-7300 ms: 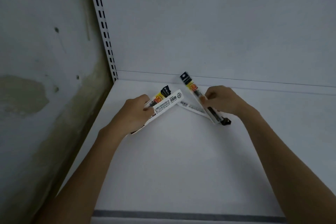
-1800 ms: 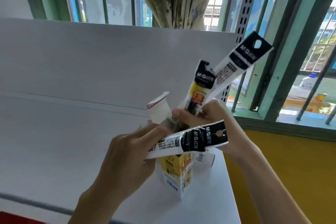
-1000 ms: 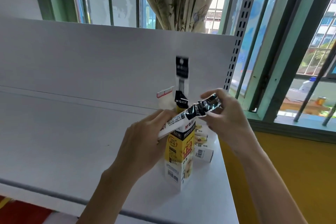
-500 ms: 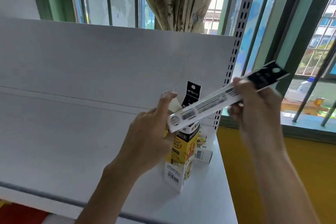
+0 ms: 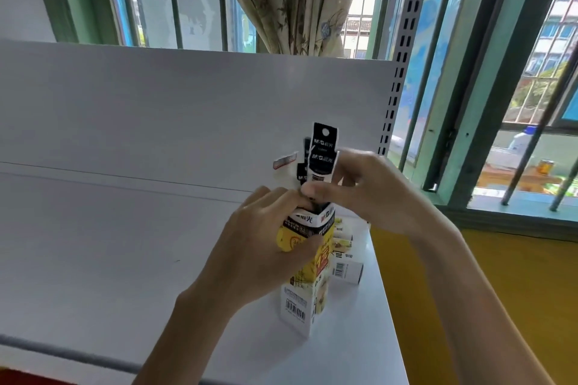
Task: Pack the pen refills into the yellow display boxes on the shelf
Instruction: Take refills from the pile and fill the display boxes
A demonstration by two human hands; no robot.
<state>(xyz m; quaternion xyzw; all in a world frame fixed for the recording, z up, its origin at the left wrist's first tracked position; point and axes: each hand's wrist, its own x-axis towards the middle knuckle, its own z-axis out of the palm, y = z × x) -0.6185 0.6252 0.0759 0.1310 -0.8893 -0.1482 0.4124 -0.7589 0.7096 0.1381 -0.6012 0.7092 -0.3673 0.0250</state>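
Since half a second ago, swung the long refill pack (image 5: 322, 150) from a slant between both hands to upright, lower end down in the open top of the yellow display box (image 5: 300, 300). Pinches that pack just above the box rim with the right hand (image 5: 369, 194), thumb and fingers closed on it. Wraps the left hand (image 5: 250, 247) round the box's upper part, box upright on the white shelf (image 5: 125, 259) near its right end. Keeps other packs (image 5: 301, 173) standing in the box beside the first. Leaves a second small box (image 5: 347, 269) lying on its side just behind.
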